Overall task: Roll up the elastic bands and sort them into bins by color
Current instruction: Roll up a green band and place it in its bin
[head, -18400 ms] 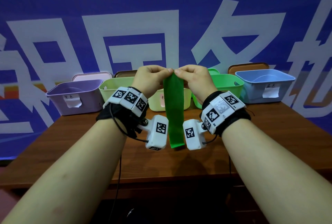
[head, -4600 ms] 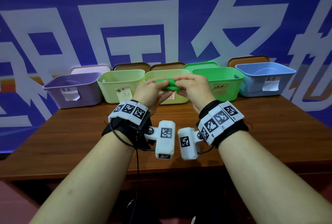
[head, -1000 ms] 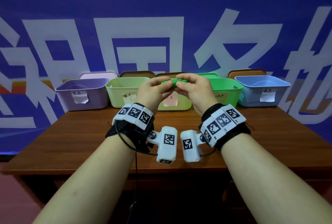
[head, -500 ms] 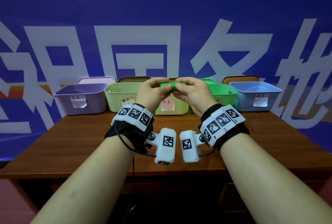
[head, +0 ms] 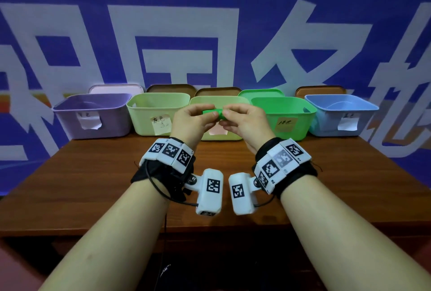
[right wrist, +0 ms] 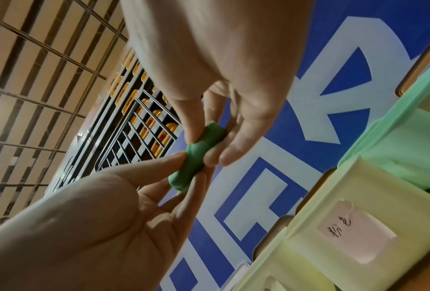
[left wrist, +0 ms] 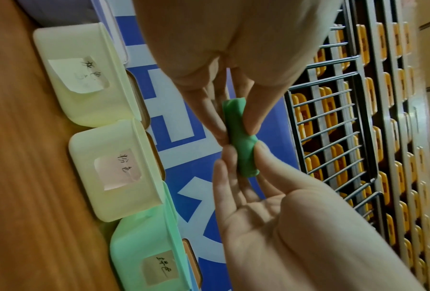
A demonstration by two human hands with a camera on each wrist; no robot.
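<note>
While pinched, green band tightly rolled.

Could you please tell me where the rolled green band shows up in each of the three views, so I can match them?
Head: the green band sits centre, pinched between left hand and right hand, above the bins.
Left wrist: centre, a near-vertical roll between both hands' fingertips.
Right wrist: centre, a slanting roll.
Shared landmark: the pale bin with the pink label.

black wrist straps | white tag-marked camera blocks | black cable
</note>
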